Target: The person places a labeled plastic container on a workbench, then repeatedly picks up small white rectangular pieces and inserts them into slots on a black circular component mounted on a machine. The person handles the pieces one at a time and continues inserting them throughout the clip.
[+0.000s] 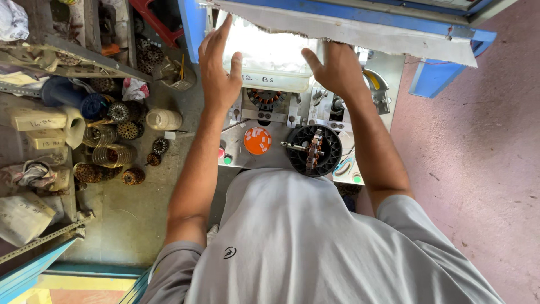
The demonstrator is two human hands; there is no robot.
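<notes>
Translucent plastic box [269,53], hands flat either side

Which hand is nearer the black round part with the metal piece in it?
Right. The right hand rests on the translucent box almost directly above the black round part; the left hand is farther left.

A translucent white box [269,53] with a handwritten label strip [264,79] along its near edge sits at the top centre. Small white stickers dot an orange round cap [257,141] below it. At far left lie cream rectangular boxes with handwriting [38,119] and, nearer, a crumpled white bag with writing [22,217]
</notes>
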